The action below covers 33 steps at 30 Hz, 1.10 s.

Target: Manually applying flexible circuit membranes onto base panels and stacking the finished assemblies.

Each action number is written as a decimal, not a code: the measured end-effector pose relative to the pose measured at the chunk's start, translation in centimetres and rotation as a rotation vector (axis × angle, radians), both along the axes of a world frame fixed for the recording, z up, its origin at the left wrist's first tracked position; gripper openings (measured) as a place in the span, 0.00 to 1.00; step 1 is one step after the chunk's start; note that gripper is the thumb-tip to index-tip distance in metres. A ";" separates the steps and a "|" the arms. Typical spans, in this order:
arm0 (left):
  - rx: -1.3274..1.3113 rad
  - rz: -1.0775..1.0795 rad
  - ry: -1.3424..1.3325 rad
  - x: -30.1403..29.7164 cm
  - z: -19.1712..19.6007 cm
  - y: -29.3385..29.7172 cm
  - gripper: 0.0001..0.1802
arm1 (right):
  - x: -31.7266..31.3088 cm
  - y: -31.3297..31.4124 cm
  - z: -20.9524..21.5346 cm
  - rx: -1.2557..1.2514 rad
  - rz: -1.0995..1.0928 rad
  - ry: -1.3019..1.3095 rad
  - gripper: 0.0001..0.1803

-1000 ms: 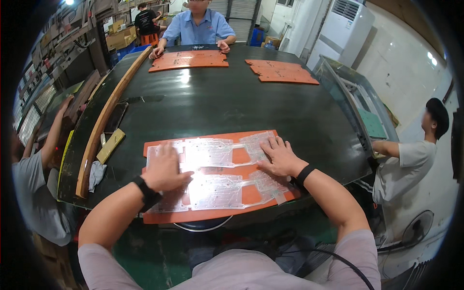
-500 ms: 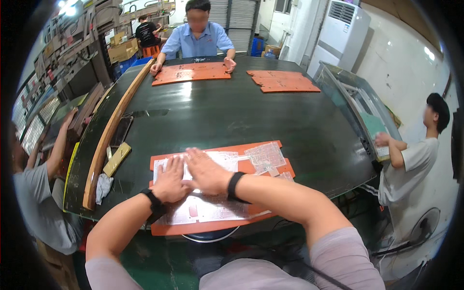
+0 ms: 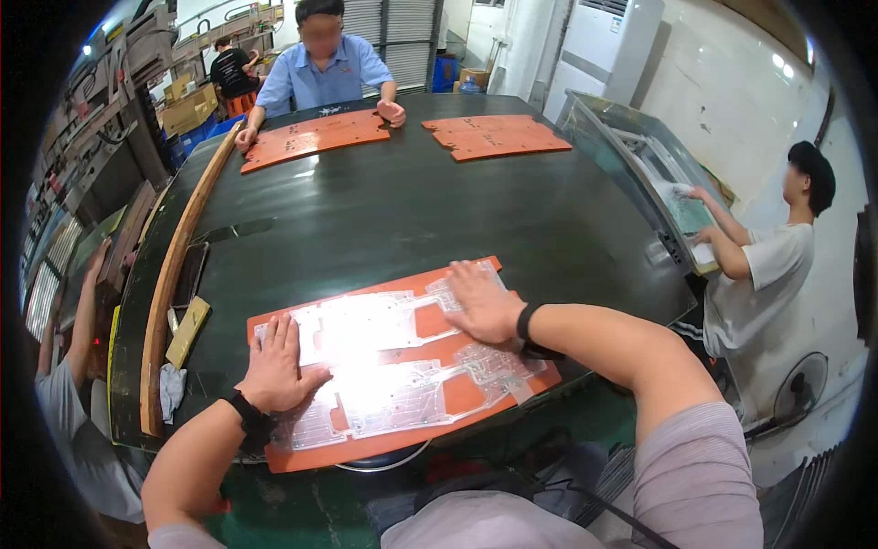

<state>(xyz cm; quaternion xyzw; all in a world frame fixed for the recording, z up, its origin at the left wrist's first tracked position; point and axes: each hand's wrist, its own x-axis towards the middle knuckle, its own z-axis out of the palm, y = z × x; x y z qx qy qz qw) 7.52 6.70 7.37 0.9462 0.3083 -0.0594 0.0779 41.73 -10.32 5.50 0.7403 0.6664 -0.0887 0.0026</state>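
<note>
An orange board [image 3: 430, 322] lies at the near edge of the dark green table [image 3: 384, 220]. Clear, glossy plastic sheets [image 3: 366, 320] with cut-out shapes cover most of the board. My left hand [image 3: 274, 366] presses flat on the board's left part, fingers together, a black band on its wrist. My right hand [image 3: 480, 302] lies flat, palm down, on the sheet at the upper right part of the board, also with a black wristband. Neither hand grips anything.
Two more orange boards [image 3: 315, 137] [image 3: 494, 135] lie at the table's far end, where a person in a blue shirt [image 3: 320, 73] rests both hands. A wooden strip [image 3: 174, 274] runs along the left edge. A person in white [image 3: 759, 274] works at a machine on the right.
My right hand has swept from the middle of the board to its upper right. My left hand slid toward the board's left edge. The view tilted slightly.
</note>
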 end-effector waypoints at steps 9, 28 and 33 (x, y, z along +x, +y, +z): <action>-0.004 -0.406 -0.107 13.9 -2.3 -5.1 0.47 | 2.7 -2.2 -1.0 0.074 -0.051 -0.018 0.43; 0.055 -0.059 -0.028 -1.0 -1.2 3.1 0.34 | 4.6 -2.2 0.0 0.084 -0.011 -0.042 0.49; -0.028 0.182 0.017 -7.6 -1.5 3.8 0.38 | 3.7 0.1 4.1 0.114 -0.121 0.241 0.42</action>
